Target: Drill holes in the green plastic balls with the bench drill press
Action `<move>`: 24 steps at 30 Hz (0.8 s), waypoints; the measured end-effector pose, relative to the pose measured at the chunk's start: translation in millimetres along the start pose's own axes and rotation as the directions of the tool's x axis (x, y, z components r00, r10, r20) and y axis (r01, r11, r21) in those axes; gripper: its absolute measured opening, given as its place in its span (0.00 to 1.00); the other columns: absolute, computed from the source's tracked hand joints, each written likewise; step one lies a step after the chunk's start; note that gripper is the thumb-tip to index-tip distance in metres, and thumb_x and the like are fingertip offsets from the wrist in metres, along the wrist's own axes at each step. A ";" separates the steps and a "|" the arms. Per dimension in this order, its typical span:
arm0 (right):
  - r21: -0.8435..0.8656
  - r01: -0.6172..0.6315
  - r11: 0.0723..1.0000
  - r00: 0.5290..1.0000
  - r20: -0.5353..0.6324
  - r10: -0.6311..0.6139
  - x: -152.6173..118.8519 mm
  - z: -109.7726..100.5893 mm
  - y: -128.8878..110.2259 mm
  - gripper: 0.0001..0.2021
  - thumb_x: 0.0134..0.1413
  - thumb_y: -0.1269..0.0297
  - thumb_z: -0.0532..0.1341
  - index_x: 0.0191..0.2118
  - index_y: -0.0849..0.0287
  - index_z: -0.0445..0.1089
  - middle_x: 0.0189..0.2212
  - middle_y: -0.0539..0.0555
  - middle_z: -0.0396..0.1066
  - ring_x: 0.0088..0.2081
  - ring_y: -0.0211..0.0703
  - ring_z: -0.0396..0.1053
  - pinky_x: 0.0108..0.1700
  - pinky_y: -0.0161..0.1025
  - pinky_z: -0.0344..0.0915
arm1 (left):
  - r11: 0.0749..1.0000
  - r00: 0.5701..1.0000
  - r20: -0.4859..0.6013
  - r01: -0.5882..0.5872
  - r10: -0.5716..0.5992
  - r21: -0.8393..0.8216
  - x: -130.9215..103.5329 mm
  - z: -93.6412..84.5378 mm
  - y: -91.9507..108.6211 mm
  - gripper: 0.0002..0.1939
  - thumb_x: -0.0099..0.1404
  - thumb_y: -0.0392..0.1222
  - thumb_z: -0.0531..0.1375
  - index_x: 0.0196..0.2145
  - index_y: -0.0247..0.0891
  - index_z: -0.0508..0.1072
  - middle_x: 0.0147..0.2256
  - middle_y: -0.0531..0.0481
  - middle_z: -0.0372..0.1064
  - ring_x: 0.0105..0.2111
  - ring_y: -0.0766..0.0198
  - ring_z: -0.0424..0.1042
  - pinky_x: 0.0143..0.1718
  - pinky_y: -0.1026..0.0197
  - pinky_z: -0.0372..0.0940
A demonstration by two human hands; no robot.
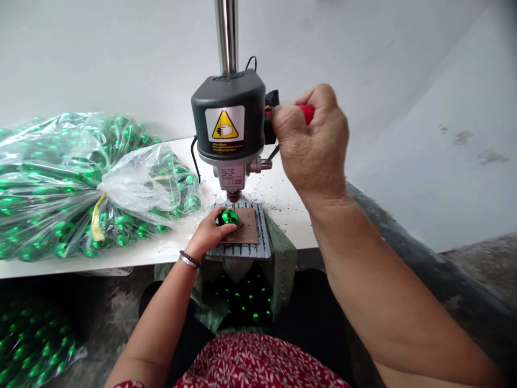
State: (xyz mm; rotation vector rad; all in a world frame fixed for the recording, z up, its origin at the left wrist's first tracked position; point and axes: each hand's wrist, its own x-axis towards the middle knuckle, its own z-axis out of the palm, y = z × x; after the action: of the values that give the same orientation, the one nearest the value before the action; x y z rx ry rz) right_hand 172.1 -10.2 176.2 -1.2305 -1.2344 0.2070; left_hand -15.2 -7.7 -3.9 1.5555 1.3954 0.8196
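A shiny green ball (229,216) rests on a brown board (247,229) over the slotted metal base (264,237) of a drill press (228,118). My left hand (210,230) grips the ball from its left side, thumb in front and fingers behind. Right above the ball is the press's chuck (233,196), with a thin bit pointing down; whether the bit touches the ball I cannot tell. My right hand (315,143) is raised to the right of the drill head, wrapped around a red-tipped lever handle (307,113).
Clear plastic bags of green balls (52,188) lie on the white table (141,264) at left, one tied with yellow ribbon (98,218). Below the table edge, an open green sack (285,253) holds more balls. Another bag (32,345) sits lower left. Dark shavings surround the base.
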 end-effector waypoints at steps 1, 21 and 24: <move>-0.003 -0.001 1.000 1.000 0.004 0.001 0.0 -0.1 -0.3 0.15 0.57 0.67 0.61 0.26 0.58 0.52 0.21 0.42 0.52 0.27 0.27 0.48 0.34 0.32 0.51 | 1.000 1.000 -0.019 -0.011 0.011 0.026 0.9 1.3 0.5 0.30 0.53 0.43 0.67 0.55 0.38 0.72 0.44 0.49 0.74 0.33 0.64 0.72 0.39 0.59 0.71; -0.024 0.133 0.991 0.989 -0.059 -0.134 -24.2 -8.3 11.8 0.10 0.53 0.64 0.61 0.29 0.59 0.59 0.21 0.43 0.54 0.27 0.27 0.51 0.33 0.31 0.52 | 0.991 0.999 -0.011 -0.030 0.031 0.134 -0.8 17.1 5.4 0.33 0.51 0.39 0.69 0.56 0.41 0.73 0.42 0.53 0.77 0.41 0.59 0.74 0.46 0.60 0.68; -0.084 0.174 0.981 0.983 -0.051 -0.179 -33.7 -13.2 15.4 0.09 0.53 0.61 0.60 0.29 0.58 0.60 0.22 0.44 0.57 0.26 0.28 0.54 0.33 0.32 0.56 | 0.989 0.999 -0.012 -0.038 0.040 0.143 -0.4 17.7 4.6 0.33 0.51 0.40 0.69 0.56 0.41 0.74 0.43 0.53 0.77 0.42 0.58 0.74 0.46 0.60 0.67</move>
State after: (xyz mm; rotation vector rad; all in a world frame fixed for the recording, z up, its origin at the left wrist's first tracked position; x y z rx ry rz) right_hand 176.3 -35.4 146.3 -1.1789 -1.3034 -0.0080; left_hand 2.5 -11.2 -6.9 1.6932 1.4651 0.7700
